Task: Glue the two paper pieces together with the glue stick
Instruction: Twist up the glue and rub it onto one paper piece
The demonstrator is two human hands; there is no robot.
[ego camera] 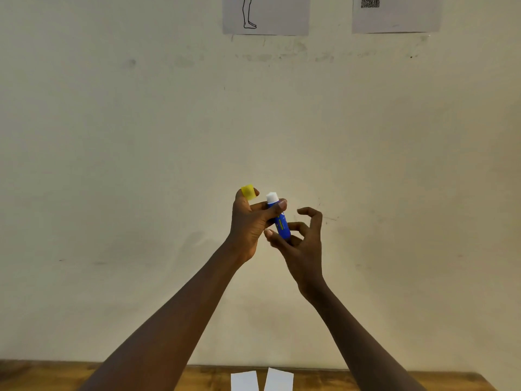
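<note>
I hold a blue glue stick (281,221) upright in the air before the wall, its white glue tip (272,197) uncovered. My left hand (248,224) wraps fingers round the upper barrel and pinches the yellow cap (249,191) between thumb and forefinger. My right hand (301,244) grips the stick's lower end with thumb and fingers. Two white paper pieces (244,381) (279,380) lie side by side on the wooden table (56,376) at the bottom edge, a narrow gap between them.
A cream wall (141,165) fills most of the view. Two printed sheets hang at the top: one with a leg drawing (266,15), one with a square code (396,14). Only the table's far strip shows.
</note>
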